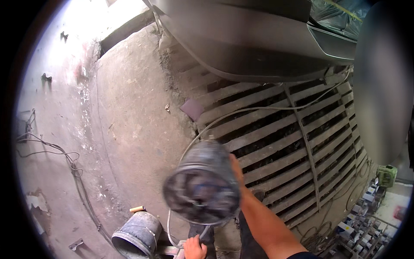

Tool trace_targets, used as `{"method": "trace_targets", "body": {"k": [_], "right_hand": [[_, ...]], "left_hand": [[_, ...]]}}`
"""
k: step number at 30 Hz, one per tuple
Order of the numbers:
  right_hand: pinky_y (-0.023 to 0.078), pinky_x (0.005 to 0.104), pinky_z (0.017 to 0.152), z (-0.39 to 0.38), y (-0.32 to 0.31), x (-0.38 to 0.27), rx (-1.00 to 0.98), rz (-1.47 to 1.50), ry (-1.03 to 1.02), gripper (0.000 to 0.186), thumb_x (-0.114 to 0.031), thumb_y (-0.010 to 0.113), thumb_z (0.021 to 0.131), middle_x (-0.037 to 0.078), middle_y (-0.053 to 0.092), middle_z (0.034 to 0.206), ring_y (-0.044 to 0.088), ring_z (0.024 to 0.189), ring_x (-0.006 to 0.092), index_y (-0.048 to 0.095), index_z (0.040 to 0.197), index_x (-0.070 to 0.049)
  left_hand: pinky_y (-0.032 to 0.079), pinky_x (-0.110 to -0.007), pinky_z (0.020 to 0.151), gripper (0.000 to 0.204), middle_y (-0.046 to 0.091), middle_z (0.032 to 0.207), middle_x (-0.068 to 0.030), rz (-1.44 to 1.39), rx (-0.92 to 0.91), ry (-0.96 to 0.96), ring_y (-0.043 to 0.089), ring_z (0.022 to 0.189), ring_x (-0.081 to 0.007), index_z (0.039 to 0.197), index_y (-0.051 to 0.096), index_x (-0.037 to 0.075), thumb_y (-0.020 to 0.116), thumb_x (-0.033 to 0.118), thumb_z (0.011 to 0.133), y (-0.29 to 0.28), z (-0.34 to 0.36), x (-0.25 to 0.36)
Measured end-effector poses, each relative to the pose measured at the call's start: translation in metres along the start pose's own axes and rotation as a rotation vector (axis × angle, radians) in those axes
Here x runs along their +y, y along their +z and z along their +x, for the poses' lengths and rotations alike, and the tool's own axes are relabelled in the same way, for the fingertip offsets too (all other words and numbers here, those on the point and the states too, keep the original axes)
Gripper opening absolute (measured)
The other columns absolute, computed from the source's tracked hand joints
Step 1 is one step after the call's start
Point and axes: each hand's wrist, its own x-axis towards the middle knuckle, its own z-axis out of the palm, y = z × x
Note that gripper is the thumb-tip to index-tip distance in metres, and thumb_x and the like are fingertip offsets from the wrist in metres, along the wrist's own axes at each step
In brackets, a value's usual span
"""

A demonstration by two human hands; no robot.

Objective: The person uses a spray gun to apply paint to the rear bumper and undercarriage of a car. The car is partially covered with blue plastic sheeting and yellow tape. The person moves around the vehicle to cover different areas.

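A dark, grimy bucket (202,162) is tilted in front of me, its round mouth facing up toward me and its outline blurred by motion. Dark contents, too smeared to name, show inside. My right hand (236,170) grips the bucket's right side, with some fingers hidden behind it. Lower down, my left hand (195,248) is closed around a grey hose (171,228), which loops below the bucket. From there the hose runs up behind the bucket and across the floor grating.
A second grey bucket (137,233) lies on its side at lower left, beside a small roller (137,209). Slatted floor grating (276,142) spans the right. A vehicle body panel (246,39) overhangs the far side. Cables (77,172) trail at left; a purple sheet (192,109) lies ahead.
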Motion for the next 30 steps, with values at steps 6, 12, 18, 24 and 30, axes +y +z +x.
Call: {"method": "trace_targets", "body": {"k": [6,12,18,24,30], "right_hand": [[0.047,0.0319,0.074,0.007,0.012,-0.06,0.21,-0.911,-0.325,0.028,-0.022,0.056,0.084,0.005,0.059,0.092,0.057,0.081,0.0203,0.058,0.108,-0.007],[0.04,0.0249,0.074,-0.086,-0.099,-0.086,0.787,-0.598,0.17,0.029,-0.028,0.052,0.091,-0.001,0.052,0.09,0.048,0.084,0.0094,0.05,0.113,-0.01],[0.039,0.0251,0.067,-0.064,-0.054,-0.112,0.794,-0.558,0.141,0.032,-0.029,0.052,0.091,-0.001,0.051,0.088,0.047,0.077,0.01,0.05,0.116,-0.009],[0.042,0.0287,0.069,-0.034,0.033,-0.094,0.275,-0.388,0.109,0.031,-0.027,0.052,0.091,0.003,0.055,0.09,0.051,0.079,0.0147,0.052,0.115,-0.009],[0.044,0.0322,0.071,-0.064,-0.029,-0.13,0.405,-0.468,0.175,0.029,-0.025,0.052,0.09,0.006,0.058,0.092,0.055,0.082,0.0194,0.053,0.114,-0.009]], "left_hand": [[0.036,-0.042,0.079,0.043,0.054,0.088,-0.014,-0.066,0.018,0.007,0.049,0.089,-0.0312,0.107,0.053,0.002,0.057,0.019,0.068,-0.005,-0.001,-0.01],[0.035,-0.043,0.08,0.038,0.054,0.088,-0.0132,-0.087,0.0,-0.025,0.048,0.09,-0.031,0.102,0.055,0.004,0.056,0.019,0.068,-0.003,-0.007,-0.023],[0.035,-0.044,0.08,0.038,0.054,0.089,-0.0135,-0.086,0.017,-0.009,0.048,0.09,-0.031,0.102,0.055,0.004,0.057,0.02,0.068,-0.012,-0.004,-0.027],[0.036,-0.047,0.084,0.042,0.053,0.1,-0.0215,0.002,-0.013,0.158,0.048,0.099,-0.0357,0.111,0.051,0.002,0.054,0.026,0.076,0.053,-0.007,-0.094],[0.034,-0.043,0.084,0.038,0.054,0.095,-0.0143,-0.057,-0.035,-0.002,0.047,0.096,-0.031,0.103,0.054,0.004,0.055,0.022,0.07,-0.03,0.017,-0.013]]}}
